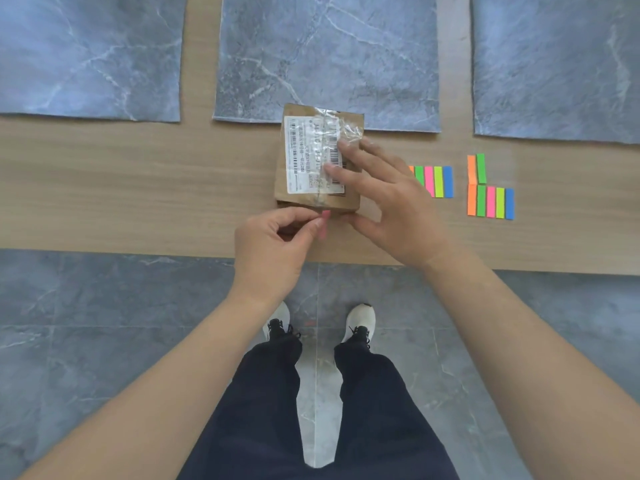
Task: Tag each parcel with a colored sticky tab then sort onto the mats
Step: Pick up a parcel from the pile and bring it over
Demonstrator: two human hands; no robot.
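At the far left a grey marbled mat (pixel 90 53) lies on the wooden worktop (pixel 138 185). Nearer the middle, the left hand (pixel 273 244) hovers at the worktop's near edge. Its grip is narrow, thumb and forefinger pinched on a pink sticky tab (pixel 324 225). The tab hangs just at the near edge of the parcel (pixel 304 194); whether it touches the cardboard cannot be told.

The parcel is a flat brown packet lying on the worktop, and its far end overlaps the near edge of the middle mat (pixel 325 46). A white shipping label (pixel 303 150) with barcodes covers most of its top, under a strip of crinkled clear tape.

The right hand (pixel 391 206) rests on the parcel's right side. Its grip is wide, with the fingers spread and nearly straight and the fingertips pressing on the label and tape. The thumb lies against the parcel's near right corner.

Just beyond that hand lies a row of coloured tabs (pixel 438 181), partly hidden by the knuckles. Further right is a second row (pixel 490 202), with an orange and a green tab (pixel 476 168) just behind it. A third mat (pixel 554 64) fills the far right corner.
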